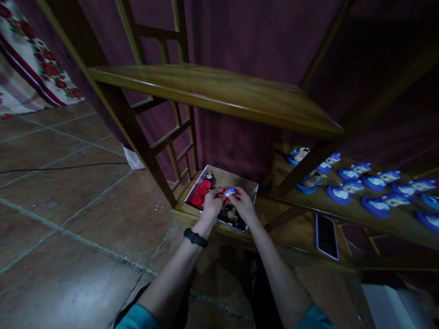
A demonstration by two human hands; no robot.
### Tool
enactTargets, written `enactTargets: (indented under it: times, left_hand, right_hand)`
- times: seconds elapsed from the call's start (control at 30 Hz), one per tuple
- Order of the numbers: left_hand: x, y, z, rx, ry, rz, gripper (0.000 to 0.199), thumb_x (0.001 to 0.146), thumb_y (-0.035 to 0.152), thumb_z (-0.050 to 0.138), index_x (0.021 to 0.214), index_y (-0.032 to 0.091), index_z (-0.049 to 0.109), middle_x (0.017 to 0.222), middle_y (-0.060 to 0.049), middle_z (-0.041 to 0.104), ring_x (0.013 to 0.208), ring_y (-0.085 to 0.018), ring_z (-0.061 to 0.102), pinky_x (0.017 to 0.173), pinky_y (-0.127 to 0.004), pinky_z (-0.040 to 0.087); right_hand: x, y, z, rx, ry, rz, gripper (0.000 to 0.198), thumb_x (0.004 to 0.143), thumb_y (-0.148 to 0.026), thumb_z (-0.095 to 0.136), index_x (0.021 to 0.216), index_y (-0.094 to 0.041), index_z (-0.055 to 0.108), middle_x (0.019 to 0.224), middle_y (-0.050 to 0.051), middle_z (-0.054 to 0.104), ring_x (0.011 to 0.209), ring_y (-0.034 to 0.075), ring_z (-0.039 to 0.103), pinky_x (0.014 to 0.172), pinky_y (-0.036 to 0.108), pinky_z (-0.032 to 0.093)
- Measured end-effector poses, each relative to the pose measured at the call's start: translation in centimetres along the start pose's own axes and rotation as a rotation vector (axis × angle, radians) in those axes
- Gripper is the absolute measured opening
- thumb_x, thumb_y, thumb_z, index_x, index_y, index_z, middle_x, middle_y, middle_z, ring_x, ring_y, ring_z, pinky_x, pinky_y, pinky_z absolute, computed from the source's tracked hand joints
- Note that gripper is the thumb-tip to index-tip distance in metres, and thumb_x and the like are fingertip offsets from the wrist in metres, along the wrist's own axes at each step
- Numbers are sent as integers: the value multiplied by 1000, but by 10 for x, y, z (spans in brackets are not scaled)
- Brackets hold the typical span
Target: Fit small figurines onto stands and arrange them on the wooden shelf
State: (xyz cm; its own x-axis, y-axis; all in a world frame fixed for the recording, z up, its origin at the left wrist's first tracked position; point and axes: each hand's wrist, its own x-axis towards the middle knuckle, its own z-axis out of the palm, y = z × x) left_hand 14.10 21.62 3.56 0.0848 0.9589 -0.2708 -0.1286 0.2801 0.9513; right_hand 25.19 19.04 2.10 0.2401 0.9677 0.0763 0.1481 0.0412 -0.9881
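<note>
Both my hands meet over an open cardboard box [252, 183] on the low wooden shelf. Between them is a small blue-and-white figurine [229, 191] with red beneath it. My left hand [213, 202], a black band on its wrist, closes on the figurine's left side. From the other side, the fingers of my right hand [243, 203] pinch it. Inside the box lie several red round pieces [198, 199] at the left and dark figures [230, 212] near the front. A small dark-and-white figure [210, 175] stands in the far corner.
Above the box juts a wooden shelf board [206, 89]. Several blue-based figurines [345, 189] stand on the shelf to the right, with a phone [327, 236] below them. Wooden lattice [174, 137] borders the left side. A cable [65, 168] crosses the tiled floor.
</note>
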Motion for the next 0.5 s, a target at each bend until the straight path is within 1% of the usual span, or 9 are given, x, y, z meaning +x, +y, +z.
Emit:
enactTargets:
  times: [0.07,0.13,0.33,0.5]
  left_hand:
    - [-1,0,0,-104,-37,-106,13,70,12,62,83,13,60,58,0,61,49,-10,58,51,-21,47]
    - [-2,2,0,-145,-56,-161,14,69,11,63,83,13,60,60,-1,62,50,-10,59,50,-20,46]
    - [-4,3,-1,-157,-86,-201,17,67,14,68,83,12,62,64,-3,64,52,-10,61,51,-19,48]
    - [-5,3,-1,-167,-78,-199,17,65,13,71,80,12,62,61,-2,63,51,-10,61,49,-19,48]
  right_hand:
    - [0,0,0,22,-4,-4,23,73,-22,54,96,-21,56,88,1,65,77,13,64,71,26,53]
    - [-1,-2,-1,-16,1,-15,22,74,-22,53,95,-21,57,88,1,65,78,14,64,70,26,53]
    - [-5,-13,-3,-273,44,-70,20,75,-22,52,93,-22,60,91,1,64,79,15,63,73,28,52]
    - [-5,-15,-4,-310,59,-78,20,74,-22,52,93,-22,60,91,1,63,79,14,63,71,27,52]
